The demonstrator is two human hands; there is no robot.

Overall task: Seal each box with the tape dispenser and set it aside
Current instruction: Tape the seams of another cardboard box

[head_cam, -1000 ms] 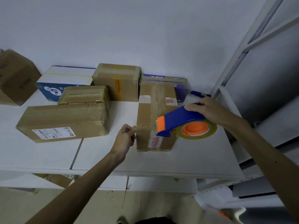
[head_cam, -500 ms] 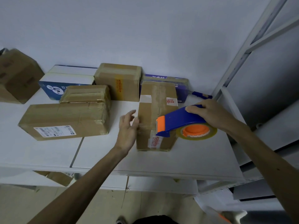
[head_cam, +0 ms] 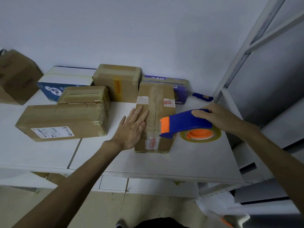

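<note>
A narrow brown cardboard box (head_cam: pixel 160 102) lies lengthwise on the white table (head_cam: pixel 189 158), with tape along its top seam. My left hand (head_cam: pixel 132 129) rests flat on the box's left top edge, fingers straight. My right hand (head_cam: pixel 217 119) grips the handle of a blue and orange tape dispenser (head_cam: pixel 184 123), which hangs at the box's right side near its front end. Its roll of clear tape (head_cam: pixel 200 135) sits just right of the box.
Several other boxes stand to the left and behind: a long brown one (head_cam: pixel 62 120), a small one (head_cam: pixel 83 94), a taller one (head_cam: pixel 118 81), a blue-white carton (head_cam: pixel 65 83). A blue utility knife (head_cam: pixel 203 97) lies at the back right. A metal shelf frame (head_cam: pixel 238 51) rises on the right.
My left hand has opened from a loose fist beside the box and now lies flat on its top. The dispenser stays at about the same place beside the box.
</note>
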